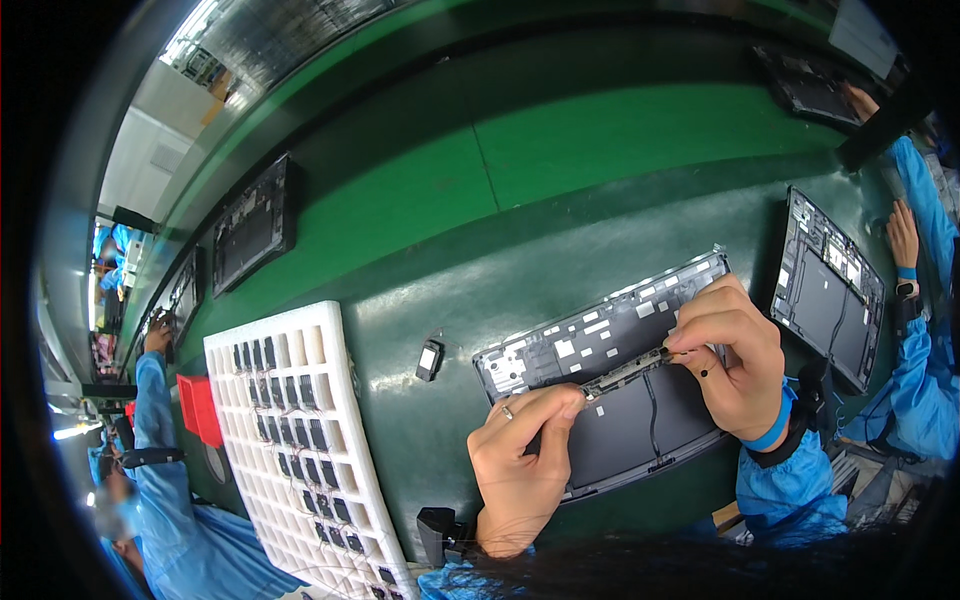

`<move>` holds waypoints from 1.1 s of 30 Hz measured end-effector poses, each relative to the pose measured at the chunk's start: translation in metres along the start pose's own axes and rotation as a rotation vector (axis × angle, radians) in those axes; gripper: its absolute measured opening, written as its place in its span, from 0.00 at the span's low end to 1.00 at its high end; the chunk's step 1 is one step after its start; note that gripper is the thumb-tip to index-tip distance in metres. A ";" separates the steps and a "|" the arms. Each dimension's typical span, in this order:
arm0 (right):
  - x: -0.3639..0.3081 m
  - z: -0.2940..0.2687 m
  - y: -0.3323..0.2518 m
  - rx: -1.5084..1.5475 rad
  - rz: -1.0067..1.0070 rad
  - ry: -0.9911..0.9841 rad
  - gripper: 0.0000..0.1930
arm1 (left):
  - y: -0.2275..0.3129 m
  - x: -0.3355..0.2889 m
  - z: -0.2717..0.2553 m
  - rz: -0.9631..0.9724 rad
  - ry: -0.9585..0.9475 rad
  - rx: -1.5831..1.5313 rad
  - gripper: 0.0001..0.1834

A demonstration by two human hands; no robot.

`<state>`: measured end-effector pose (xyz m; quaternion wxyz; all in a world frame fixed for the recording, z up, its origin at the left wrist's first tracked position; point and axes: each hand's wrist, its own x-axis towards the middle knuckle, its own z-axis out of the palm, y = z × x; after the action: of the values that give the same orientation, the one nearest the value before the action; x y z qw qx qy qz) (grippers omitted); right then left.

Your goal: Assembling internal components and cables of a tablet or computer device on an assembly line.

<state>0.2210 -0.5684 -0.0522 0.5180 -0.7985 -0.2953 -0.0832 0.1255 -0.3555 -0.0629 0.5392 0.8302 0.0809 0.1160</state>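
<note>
A narrow dark strip-shaped part with small metallic details (628, 374) is held up between my two hands, tilted so its right end is higher. My left hand (522, 455), with a ring on one finger, pinches its left end. The right end is pinched by the thumb and fingers of my right hand (738, 360), which wears a blue wristband. Below the strip lies a dark grey laptop housing (610, 440) with white patches along its far part and a black cable on it. My hands cover parts of the housing.
A small black module with a white label (430, 360) lies left of the housing. Farther left stands a white foam tray (345, 400) holding several black modules, beside a red bin (200, 410). Another laptop housing (825, 290) lies right, near a co-worker's hand (902, 238). More housings (255, 225) sit on the green line.
</note>
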 end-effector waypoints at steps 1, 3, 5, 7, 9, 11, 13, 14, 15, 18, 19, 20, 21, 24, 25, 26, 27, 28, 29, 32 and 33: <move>0.000 0.000 0.000 0.001 0.002 -0.001 0.10 | 0.000 0.000 0.001 -0.002 0.011 0.007 0.03; 0.001 0.001 0.001 0.008 0.024 0.001 0.11 | 0.000 0.000 0.003 0.000 0.020 0.025 0.02; 0.000 0.002 0.001 0.012 0.027 0.000 0.11 | 0.000 -0.001 0.005 0.006 0.029 0.041 0.02; -0.001 0.001 0.001 0.007 0.022 0.001 0.11 | 0.001 -0.001 0.007 0.027 0.037 0.054 0.02; 0.000 -0.003 0.001 0.015 0.029 -0.007 0.11 | 0.005 0.000 0.003 -0.060 0.008 0.015 0.03; -0.001 -0.005 -0.003 -0.012 -0.003 -0.003 0.11 | 0.013 0.004 0.000 -0.136 -0.022 -0.035 0.05; -0.002 -0.003 -0.001 -0.041 -0.077 -0.025 0.11 | 0.023 0.008 -0.001 -0.067 -0.022 -0.081 0.07; -0.002 -0.004 0.000 -0.022 -0.099 -0.078 0.15 | 0.023 0.011 -0.001 -0.054 -0.016 -0.100 0.07; -0.003 -0.003 -0.001 -0.032 -0.087 -0.037 0.19 | 0.022 0.010 -0.003 0.044 -0.043 0.031 0.08; -0.014 0.004 -0.013 -0.094 0.166 0.148 0.46 | 0.018 0.004 0.004 0.137 0.014 0.142 0.08; -0.022 0.000 -0.015 -0.226 0.221 0.075 0.46 | 0.018 0.002 0.006 0.214 0.051 0.213 0.08; -0.028 -0.006 -0.015 -0.356 0.277 0.002 0.47 | 0.017 0.001 0.008 0.289 0.087 0.287 0.07; -0.032 -0.007 -0.012 -0.362 0.279 -0.001 0.47 | 0.012 0.000 0.011 0.356 0.117 0.325 0.10; -0.041 -0.006 -0.001 -0.244 0.396 0.118 0.40 | 0.009 0.002 0.017 0.408 0.172 0.306 0.13; -0.037 -0.007 -0.003 -0.275 0.368 0.120 0.37 | 0.008 0.001 0.017 0.400 0.163 0.307 0.13; -0.036 -0.007 -0.004 -0.305 0.341 0.121 0.34 | 0.006 -0.001 0.016 0.385 0.149 0.312 0.14; -0.032 -0.004 -0.004 -0.245 0.342 0.159 0.29 | 0.005 -0.001 0.017 0.371 0.141 0.318 0.15; -0.030 -0.007 -0.002 -0.243 0.349 0.156 0.29 | 0.004 0.001 0.016 0.365 0.137 0.320 0.15; -0.027 -0.011 0.001 -0.309 0.291 0.056 0.28 | 0.002 0.003 0.015 0.280 0.101 0.317 0.14; -0.021 -0.010 0.001 -0.344 0.180 0.007 0.26 | 0.007 0.004 0.006 0.201 0.051 0.349 0.15; -0.020 -0.009 0.002 -0.332 0.181 0.003 0.26 | 0.013 0.005 0.005 0.139 0.053 0.394 0.16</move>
<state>0.2071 -0.5847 -0.0584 0.3850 -0.8961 -0.2037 -0.0849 0.1320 -0.3637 -0.0522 0.3546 0.9199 0.0590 0.1566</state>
